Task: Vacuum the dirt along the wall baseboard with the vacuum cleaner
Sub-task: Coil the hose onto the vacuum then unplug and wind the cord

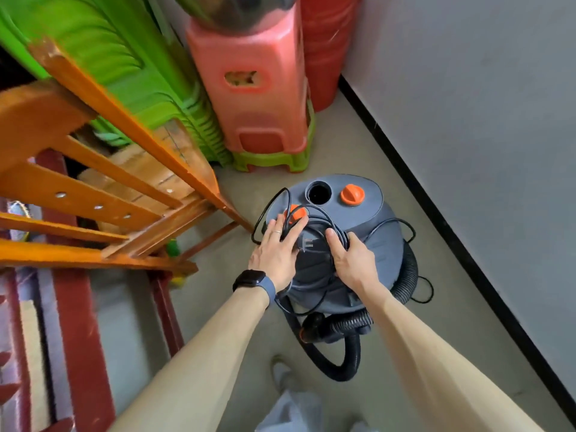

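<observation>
Presently, the grey vacuum cleaner (383, 241) stood on the floor near the black baseboard (436, 211), in front of stacked plastic stools (258, 98). Its power cord (340, 233) lay in loose loops on the lid. Left hand (276, 247): grip wide, fingers flat over the cord by an orange knob (296, 213). Right hand (353, 260): grip closed round a bundle of cord loops. The plug (307, 243) lay between both hands. The hose (352, 357) curled round the body.
</observation>
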